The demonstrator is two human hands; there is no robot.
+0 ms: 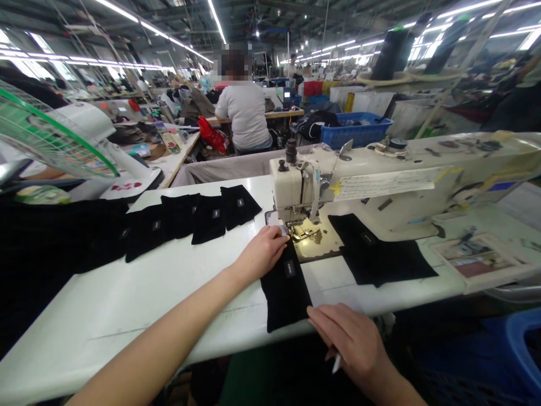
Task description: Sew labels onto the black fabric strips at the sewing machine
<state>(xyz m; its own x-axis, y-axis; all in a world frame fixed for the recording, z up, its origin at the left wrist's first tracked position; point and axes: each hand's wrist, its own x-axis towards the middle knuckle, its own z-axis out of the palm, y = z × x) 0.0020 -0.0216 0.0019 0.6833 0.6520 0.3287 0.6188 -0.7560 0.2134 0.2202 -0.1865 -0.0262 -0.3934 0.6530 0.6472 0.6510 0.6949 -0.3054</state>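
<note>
Item: one black rectangular fabric piece (pixel 285 299) bearing a small dark label with pale lettering (pixel 289 268), lying on the pale glossy worktable (pixel 203 299), its far end reaching the presser foot (pixel 302 234) of a cream sewing machine (pixel 296 189).

Stage, as I am judging it: one piece is being worked, its label already in place; stitching is not showing clearly.

Left: overlapping row of labelled black fabric pieces (pixel 209 225). Right: further black cloth (pixel 380 262), also labelled. Which are finished and which are waiting, I cannot tell.

Left hand (pixel 267 248): arm extending, fingers bunching close together, pressing the cloth beside the foot; any pinch is hiding from me.

Right hand (pixel 349 332): palm turning inward, fingertips touching the near right corner, curled lower fingers holding a slim white-tipped object (pixel 337 363).
</note>
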